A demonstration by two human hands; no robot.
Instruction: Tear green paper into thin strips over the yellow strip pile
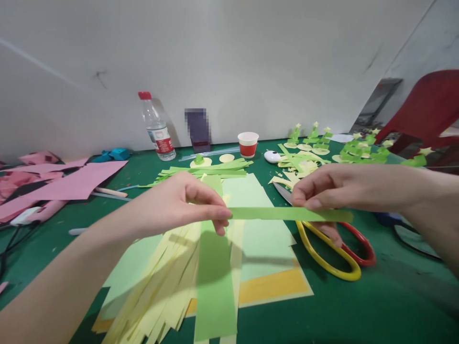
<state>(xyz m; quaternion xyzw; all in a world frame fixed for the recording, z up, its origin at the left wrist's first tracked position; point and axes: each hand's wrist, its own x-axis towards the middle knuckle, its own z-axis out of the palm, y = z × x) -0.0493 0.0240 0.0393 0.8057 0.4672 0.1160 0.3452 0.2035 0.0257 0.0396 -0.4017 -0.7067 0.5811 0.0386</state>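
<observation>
Two hands' fingers (223,213) pinch a green strip (267,213), left at its tip, right nearer the other end.

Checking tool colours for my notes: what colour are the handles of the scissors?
One yellow loop, one red loop, best seen in the head view.

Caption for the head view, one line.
Two hands hold a green paper strip above yellow strips and scissors.
</observation>
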